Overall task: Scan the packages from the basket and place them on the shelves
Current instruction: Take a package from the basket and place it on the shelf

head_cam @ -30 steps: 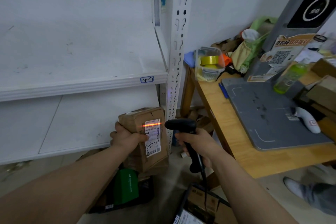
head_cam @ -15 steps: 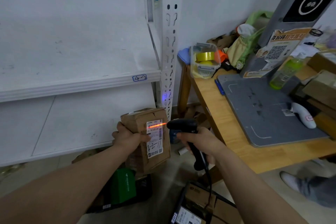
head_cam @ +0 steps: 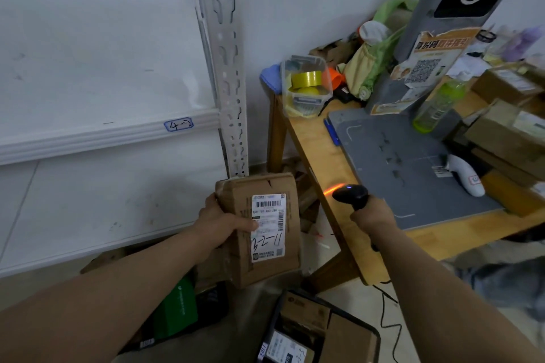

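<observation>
One cardboard package, upright, long axis vertical, label facing us | left hand, fingers clamped on its left edge | right hand at its 3 o'clock, apart, fingers wrapped round one black scanner, beam on desk edge | shelf at 11 o'clock | basket at 5 o'clock, at least two boxes inside.

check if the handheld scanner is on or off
On: the scanner shows a blue light and casts an orange beam on the table edge.
</observation>
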A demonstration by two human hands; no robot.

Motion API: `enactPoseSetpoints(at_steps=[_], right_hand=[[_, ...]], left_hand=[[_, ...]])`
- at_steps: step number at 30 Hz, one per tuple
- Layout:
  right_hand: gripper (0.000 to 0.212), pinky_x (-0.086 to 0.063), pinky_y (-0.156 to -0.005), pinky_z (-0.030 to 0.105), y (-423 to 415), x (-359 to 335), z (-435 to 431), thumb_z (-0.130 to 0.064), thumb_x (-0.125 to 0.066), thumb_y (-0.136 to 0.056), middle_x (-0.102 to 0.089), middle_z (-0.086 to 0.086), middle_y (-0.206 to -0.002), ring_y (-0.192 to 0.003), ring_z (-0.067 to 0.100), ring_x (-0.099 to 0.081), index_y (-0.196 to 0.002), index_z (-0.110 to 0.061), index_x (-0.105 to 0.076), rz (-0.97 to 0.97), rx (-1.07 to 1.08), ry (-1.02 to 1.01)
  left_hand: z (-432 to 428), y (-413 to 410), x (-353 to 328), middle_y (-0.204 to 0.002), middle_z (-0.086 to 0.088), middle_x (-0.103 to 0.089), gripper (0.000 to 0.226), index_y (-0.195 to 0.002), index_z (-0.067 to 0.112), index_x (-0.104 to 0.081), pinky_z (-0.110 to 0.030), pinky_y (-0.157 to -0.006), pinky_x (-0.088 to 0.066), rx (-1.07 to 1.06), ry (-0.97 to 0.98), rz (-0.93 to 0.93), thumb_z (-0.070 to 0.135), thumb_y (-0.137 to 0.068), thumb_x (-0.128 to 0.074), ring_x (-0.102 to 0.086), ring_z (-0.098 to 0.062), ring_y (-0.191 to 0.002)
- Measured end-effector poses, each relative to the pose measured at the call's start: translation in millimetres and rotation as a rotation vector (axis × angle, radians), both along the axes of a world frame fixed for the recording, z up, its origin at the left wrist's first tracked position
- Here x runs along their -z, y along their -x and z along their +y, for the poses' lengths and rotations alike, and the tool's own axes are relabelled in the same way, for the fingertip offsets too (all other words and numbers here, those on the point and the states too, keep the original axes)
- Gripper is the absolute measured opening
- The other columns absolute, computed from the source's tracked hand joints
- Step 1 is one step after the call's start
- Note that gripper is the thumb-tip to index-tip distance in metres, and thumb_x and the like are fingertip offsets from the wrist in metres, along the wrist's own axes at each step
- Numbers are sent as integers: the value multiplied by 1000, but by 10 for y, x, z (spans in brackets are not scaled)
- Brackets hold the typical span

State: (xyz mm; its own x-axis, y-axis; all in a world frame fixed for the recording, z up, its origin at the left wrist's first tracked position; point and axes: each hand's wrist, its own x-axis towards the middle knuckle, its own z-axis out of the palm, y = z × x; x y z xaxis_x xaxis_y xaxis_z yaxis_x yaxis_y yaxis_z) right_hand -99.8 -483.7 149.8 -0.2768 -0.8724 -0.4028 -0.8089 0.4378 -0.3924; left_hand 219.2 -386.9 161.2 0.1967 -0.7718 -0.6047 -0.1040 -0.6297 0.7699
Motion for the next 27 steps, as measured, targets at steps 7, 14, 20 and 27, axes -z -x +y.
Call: enactPoseSetpoints(at_steps=[7,14,20,27], right_hand=[[13,-55,-78,39,94,271,8,-10,-53,-97,-66,11,-97,-90,26,-64,-108,-11,-61,-4,85,-16],[46,-48,-98,50,60,138,109,-15,-61,-94,-57,18,-127,-118,37,-56,-135,-11,-42,105,70,66],[39,-50,-85,35,-543,-351,234,-23,-64,-92,-58,1,-119,-108,22,-57,-130,-23,-52,-130,-241,269],[47,-55,-94,45,-1399,-729,399,-62,-48,-98,-78,1,-103,-102,23,-73,-117,-24,-68,-880,-228,-196]], left_hand=[[-92,239,-167,-118,-7,-68,96,-135,22,-36,-56,-95,-55,27,13,12,7,-59,-93,-68,-31,-106],[-44,216,-157,-117,-5,-70,116,-141,19,-37,-55,-92,-57,43,8,19,21,-43,-98,-70,-29,-103],[4,69,-287,-118,-7,-68,114,-149,17,-28,-45,-86,-59,18,36,56,8,-58,-95,-69,-28,-101],[266,-562,-601,-111,-3,-73,100,-137,15,-45,-44,-85,-58,-61,21,134,20,-52,-98,-69,-23,-101]])
